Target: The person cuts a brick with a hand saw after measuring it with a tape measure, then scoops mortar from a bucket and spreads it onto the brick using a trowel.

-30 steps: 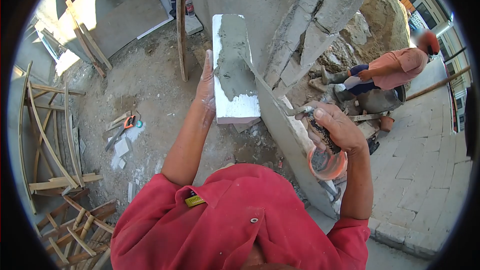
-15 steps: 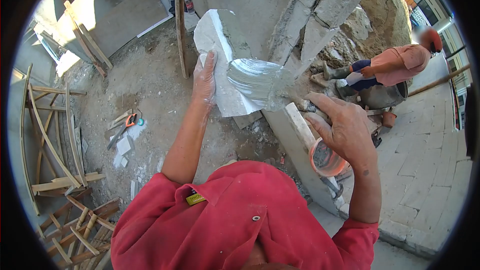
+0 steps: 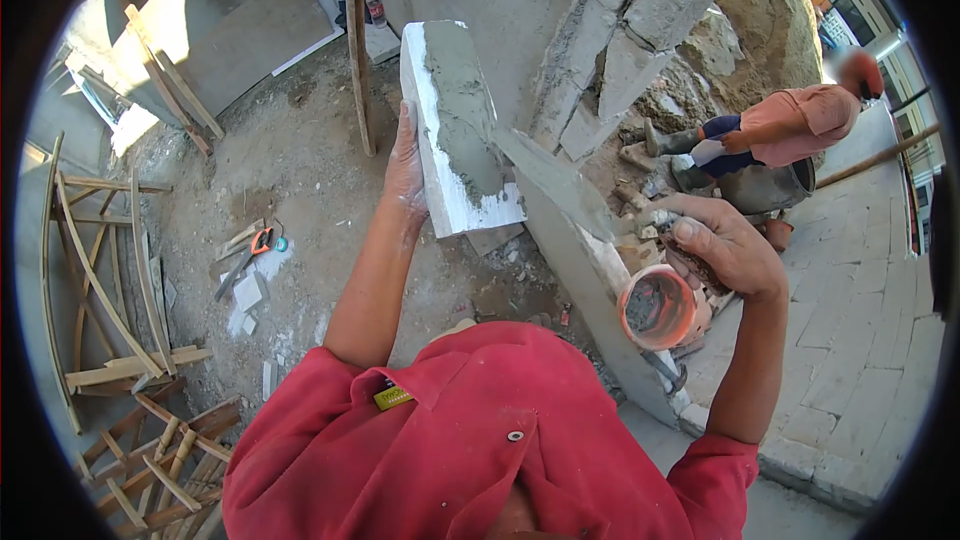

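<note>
A white building block (image 3: 436, 175) stands tilted up in my left hand (image 3: 405, 165), whose fingers press its left side. Grey mortar (image 3: 462, 110) coats most of the face turned toward the right, and white shows at its lower end. My right hand (image 3: 725, 245) is closed round the handle of a trowel (image 3: 560, 183). Its mortar-smeared blade points left, with the tip close to the block's right edge; I cannot tell whether they touch. Just below my right hand stands an orange bucket (image 3: 693, 318) with grey mortar inside.
A low wall (image 3: 585, 290) runs beside the bucket. A co-worker (image 3: 800, 130) stands at right near a dark tub (image 3: 770, 190). An orange-handled saw (image 3: 245, 258) and white offcuts (image 3: 250, 290) lie on the ground. Timber frames (image 3: 110, 270) stand at left, and an upright pole (image 3: 357, 50) rises ahead.
The trowel has come off the block's face toward the right, and my right hand has shifted right with it. The block has turned, showing its mortar-coated face more fully.
</note>
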A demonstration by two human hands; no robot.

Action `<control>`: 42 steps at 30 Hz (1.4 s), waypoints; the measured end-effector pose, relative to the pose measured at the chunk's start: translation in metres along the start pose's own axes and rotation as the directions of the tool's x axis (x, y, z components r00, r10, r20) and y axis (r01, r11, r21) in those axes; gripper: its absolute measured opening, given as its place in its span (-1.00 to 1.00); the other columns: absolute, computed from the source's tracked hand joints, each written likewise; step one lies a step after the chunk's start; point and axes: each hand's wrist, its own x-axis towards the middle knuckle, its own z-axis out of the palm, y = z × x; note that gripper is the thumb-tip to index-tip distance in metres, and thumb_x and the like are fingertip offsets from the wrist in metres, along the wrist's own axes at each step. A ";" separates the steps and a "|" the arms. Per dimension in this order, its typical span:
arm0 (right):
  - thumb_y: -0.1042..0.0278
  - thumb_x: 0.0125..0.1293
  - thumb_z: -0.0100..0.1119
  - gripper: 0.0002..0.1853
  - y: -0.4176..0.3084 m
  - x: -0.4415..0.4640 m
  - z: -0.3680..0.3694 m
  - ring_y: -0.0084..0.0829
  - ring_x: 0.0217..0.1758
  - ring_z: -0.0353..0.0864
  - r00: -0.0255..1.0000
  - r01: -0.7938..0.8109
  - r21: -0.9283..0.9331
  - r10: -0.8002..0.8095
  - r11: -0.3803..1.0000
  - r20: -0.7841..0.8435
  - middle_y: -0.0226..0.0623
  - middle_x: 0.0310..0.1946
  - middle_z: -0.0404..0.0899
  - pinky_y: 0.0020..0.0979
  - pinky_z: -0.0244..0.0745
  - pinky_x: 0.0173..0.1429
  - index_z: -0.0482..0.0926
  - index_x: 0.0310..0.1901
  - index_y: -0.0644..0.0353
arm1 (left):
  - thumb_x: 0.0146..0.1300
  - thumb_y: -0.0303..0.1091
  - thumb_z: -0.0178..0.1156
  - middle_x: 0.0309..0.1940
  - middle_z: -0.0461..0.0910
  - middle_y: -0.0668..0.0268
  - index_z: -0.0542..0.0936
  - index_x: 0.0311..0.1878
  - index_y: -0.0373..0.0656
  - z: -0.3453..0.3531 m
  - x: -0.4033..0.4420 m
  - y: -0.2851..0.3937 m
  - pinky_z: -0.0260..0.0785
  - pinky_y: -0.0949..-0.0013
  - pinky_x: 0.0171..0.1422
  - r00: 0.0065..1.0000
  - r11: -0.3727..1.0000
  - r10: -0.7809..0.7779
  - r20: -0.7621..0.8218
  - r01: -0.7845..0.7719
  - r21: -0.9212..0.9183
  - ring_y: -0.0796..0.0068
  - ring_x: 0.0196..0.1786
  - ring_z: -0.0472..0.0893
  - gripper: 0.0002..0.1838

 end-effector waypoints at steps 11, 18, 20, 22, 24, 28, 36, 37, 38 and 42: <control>-0.01 0.53 0.11 -0.54 -0.022 0.012 0.001 -0.26 -0.26 0.59 0.998 -0.066 -0.238 0.067 0.969 -0.005 -0.16 -0.33 0.62 -0.31 0.45 -0.12 0.65 0.03 0.31 | 0.37 0.37 0.19 0.39 0.47 0.07 0.23 0.58 -0.13 0.002 0.012 -0.014 0.44 -0.03 0.47 1.000 1.000 0.008 -0.024 -0.008 -0.012 0.08 0.38 0.54 -0.05; 0.03 0.39 0.24 -0.53 0.001 -0.022 0.009 0.11 -0.06 0.68 0.993 0.006 -0.349 -0.046 0.937 -0.106 0.08 -0.11 0.71 -0.11 0.54 0.10 0.66 0.09 0.31 | 0.41 0.39 0.10 0.38 0.49 0.12 0.26 0.57 -0.06 -0.026 0.026 -0.016 0.48 -0.03 0.43 1.000 0.996 0.029 -0.005 -0.029 -0.084 0.10 0.35 0.56 -0.11; 0.04 0.38 0.25 -0.54 0.002 -0.020 0.008 0.11 -0.07 0.69 0.990 -0.026 -0.374 -0.029 0.927 -0.140 0.08 -0.13 0.72 -0.11 0.55 0.08 0.67 0.08 0.30 | 0.44 0.41 0.05 0.31 0.55 0.17 0.34 0.52 -0.03 -0.025 0.025 -0.013 0.52 0.02 0.37 1.000 0.993 -0.015 0.002 0.015 -0.119 0.16 0.29 0.60 -0.17; 0.05 0.37 0.26 -0.55 0.008 -0.011 0.009 0.06 -0.10 0.69 0.978 0.037 -0.347 -0.106 0.937 -0.182 0.07 -0.14 0.71 -0.14 0.55 0.06 0.68 0.07 0.29 | 0.44 0.41 0.03 0.28 0.58 0.19 0.38 0.49 -0.02 -0.019 0.019 -0.010 0.53 0.04 0.35 1.000 0.992 -0.024 -0.018 0.021 -0.125 0.20 0.25 0.62 -0.19; 0.05 0.38 0.25 -0.55 0.011 -0.004 0.007 0.00 -0.12 0.70 0.977 0.053 -0.303 -0.112 0.951 -0.179 0.04 -0.15 0.72 -0.17 0.55 0.06 0.68 0.08 0.29 | 0.45 0.42 0.01 0.24 0.60 0.22 0.42 0.46 -0.02 -0.024 0.022 -0.011 0.55 0.07 0.33 0.999 0.991 -0.039 -0.032 0.035 -0.128 0.23 0.22 0.64 -0.21; 0.05 0.42 0.23 -0.55 0.010 0.001 -0.004 -0.21 -0.15 0.69 0.995 0.033 -0.154 -0.047 0.987 -0.093 -0.14 -0.19 0.74 -0.22 0.55 0.08 0.67 0.09 0.30 | 0.47 0.39 0.00 0.19 0.63 0.26 0.46 0.43 -0.01 -0.035 0.027 -0.014 0.57 0.11 0.29 0.996 0.963 -0.089 0.019 0.091 -0.255 0.27 0.18 0.66 -0.25; 0.06 0.48 0.19 -0.59 0.024 0.068 0.010 -0.63 -0.45 0.52 0.976 0.108 0.020 -0.102 0.994 -0.192 -0.39 -0.37 0.64 -0.51 0.45 -0.34 0.70 0.08 0.26 | 0.52 0.38 -0.10 0.38 0.51 0.20 0.33 0.55 0.04 0.008 0.006 -0.031 0.58 0.08 0.32 0.980 0.968 -0.198 0.020 0.199 -0.152 0.22 0.33 0.59 -0.23; 0.06 0.48 0.19 -0.59 0.027 0.069 0.013 -0.65 -0.47 0.50 0.973 0.105 0.016 -0.100 0.994 -0.208 -0.41 -0.40 0.62 -0.52 0.43 -0.37 0.70 0.07 0.27 | 0.53 0.37 -0.10 0.40 0.49 0.19 0.32 0.56 0.03 0.015 0.005 -0.033 0.58 0.09 0.32 0.967 0.943 -0.253 -0.009 0.245 -0.225 0.19 0.33 0.58 -0.24; 0.05 0.48 0.19 -0.58 0.030 0.070 0.015 -0.67 -0.50 0.48 0.970 0.102 0.012 -0.097 0.995 -0.224 -0.43 -0.42 0.60 -0.54 0.40 -0.40 0.70 0.07 0.27 | 0.53 0.37 -0.10 0.40 0.49 0.19 0.32 0.56 0.03 0.010 0.005 -0.037 0.58 0.09 0.32 0.962 0.939 -0.273 -0.013 0.264 -0.219 0.19 0.33 0.58 -0.24; -0.02 0.47 0.18 -0.54 0.043 0.030 0.012 -0.54 -0.48 0.50 0.983 -0.045 0.052 0.053 0.998 -0.178 -0.40 -0.51 0.54 -0.41 0.45 -0.31 0.69 -0.01 0.30 | 0.53 0.28 -0.04 0.10 0.62 0.10 0.42 0.40 -0.10 -0.019 0.000 -0.042 0.66 -0.03 0.08 0.988 0.986 -0.142 -0.056 0.136 -0.092 0.05 0.01 0.68 -0.32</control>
